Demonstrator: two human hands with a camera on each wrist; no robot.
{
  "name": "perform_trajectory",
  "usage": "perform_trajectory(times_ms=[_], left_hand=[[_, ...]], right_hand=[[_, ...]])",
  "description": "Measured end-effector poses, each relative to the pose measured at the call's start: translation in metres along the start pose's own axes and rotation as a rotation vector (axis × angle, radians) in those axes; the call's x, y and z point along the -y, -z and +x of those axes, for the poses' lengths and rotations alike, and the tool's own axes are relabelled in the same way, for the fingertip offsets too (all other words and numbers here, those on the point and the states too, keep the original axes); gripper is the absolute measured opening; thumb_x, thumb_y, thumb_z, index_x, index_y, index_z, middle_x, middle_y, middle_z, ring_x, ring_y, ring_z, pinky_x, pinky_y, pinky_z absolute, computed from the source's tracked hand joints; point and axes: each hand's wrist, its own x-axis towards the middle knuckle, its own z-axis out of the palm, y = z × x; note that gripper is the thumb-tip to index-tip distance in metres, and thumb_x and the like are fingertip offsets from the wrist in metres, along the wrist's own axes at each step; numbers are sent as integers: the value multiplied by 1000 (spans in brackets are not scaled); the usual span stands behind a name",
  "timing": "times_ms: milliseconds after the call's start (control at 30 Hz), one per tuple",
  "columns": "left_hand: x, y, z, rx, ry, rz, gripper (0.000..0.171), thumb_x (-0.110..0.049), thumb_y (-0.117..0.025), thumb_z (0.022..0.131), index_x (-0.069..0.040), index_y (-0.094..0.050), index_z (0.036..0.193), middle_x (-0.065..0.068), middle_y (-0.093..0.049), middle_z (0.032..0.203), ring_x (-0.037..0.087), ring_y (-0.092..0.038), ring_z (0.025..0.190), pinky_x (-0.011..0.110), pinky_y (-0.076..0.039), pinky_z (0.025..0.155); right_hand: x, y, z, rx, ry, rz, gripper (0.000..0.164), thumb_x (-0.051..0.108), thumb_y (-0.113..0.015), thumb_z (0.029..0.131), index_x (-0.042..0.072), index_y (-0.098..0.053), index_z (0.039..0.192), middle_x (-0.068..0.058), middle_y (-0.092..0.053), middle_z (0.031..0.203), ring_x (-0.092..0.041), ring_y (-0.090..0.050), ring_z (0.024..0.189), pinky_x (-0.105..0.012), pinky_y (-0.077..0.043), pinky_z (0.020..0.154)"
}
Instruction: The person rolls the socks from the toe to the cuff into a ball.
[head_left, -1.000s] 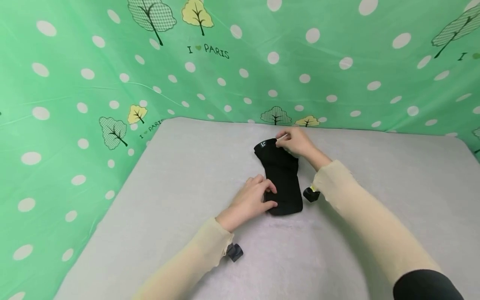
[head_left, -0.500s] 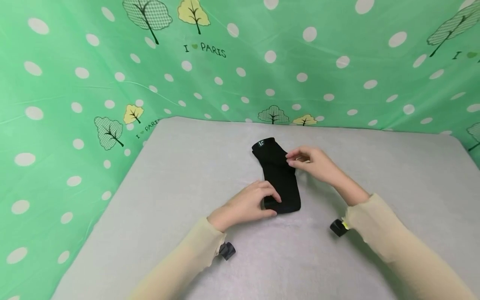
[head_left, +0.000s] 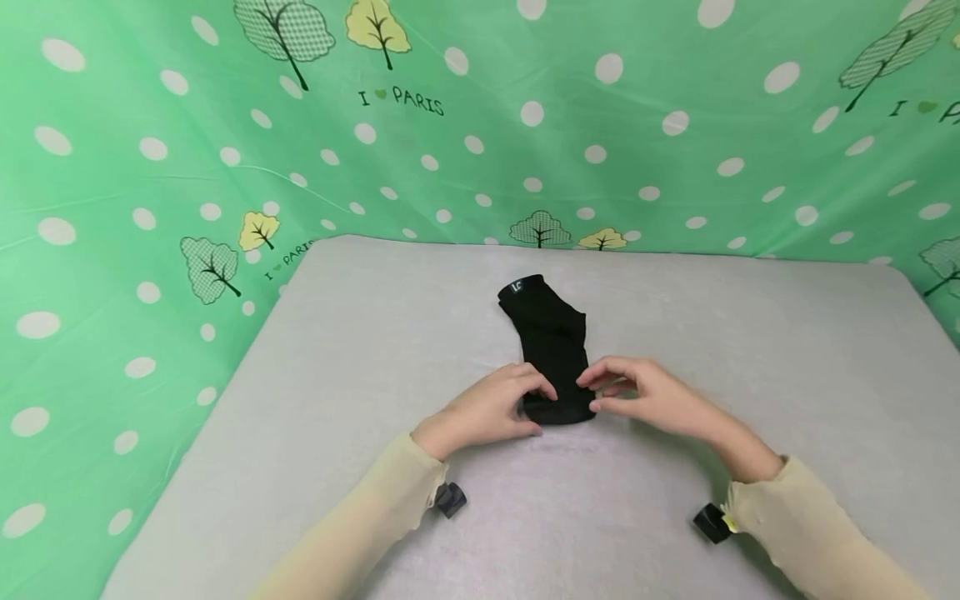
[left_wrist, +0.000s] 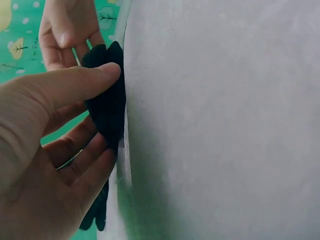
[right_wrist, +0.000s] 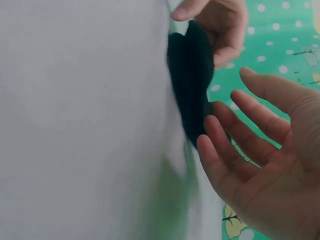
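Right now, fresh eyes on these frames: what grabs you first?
The black cloth pops against the gray table, its near end between the left hand and right hand. Next, the green backdrop with white dots and trees fills the top of the head view.

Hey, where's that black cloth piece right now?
In the head view, the black cloth piece lies just right of centre on the grey surface, its near end between the left hand and the right hand.

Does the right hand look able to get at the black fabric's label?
Probably yes: the label faces up, uncovered, at the far end, while the left hand, at the near end, leaves the way free.
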Motion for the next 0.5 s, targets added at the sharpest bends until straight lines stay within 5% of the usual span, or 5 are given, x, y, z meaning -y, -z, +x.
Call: perform_trajectory(times_ms=[500], left_hand=[[3,-1,8,12,32,38,29,-15,-77,87,-16,-65,114,0,-61,115,14,-58,108,30,-48,99]], right_hand=[[-8,-14,-7,-31,83,-254,31,16,-82,82,14,-68,111,4,-68,113,-15,-63,101,-30,-53,90]])
